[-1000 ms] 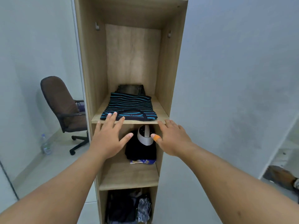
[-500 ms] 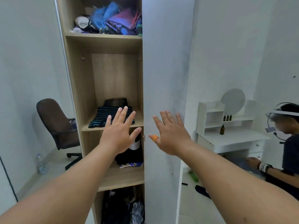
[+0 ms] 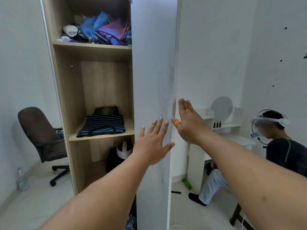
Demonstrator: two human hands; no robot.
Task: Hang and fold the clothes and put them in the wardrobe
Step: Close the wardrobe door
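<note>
A folded shirt (image 3: 102, 125) lies on the wardrobe's middle shelf (image 3: 99, 136), left of the door (image 3: 152, 80); a chair (image 3: 41, 140) stands further left.

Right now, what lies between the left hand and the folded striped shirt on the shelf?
In the head view, the white wardrobe door stands between the left hand and the striped shirt.

Door (image 3: 152, 97) swung further across wardrobe (image 3: 66, 97), now covering right part of shelves; one second ago none of it hid them. Left hand (image 3: 152, 143), earlier at shelf edge by striped shirt (image 3: 103, 125), now spread flat against door face. Right hand (image 3: 189, 125) moved to door's free edge, fingers straight. View turned right: second person (image 3: 280, 146) now more visible.
</note>
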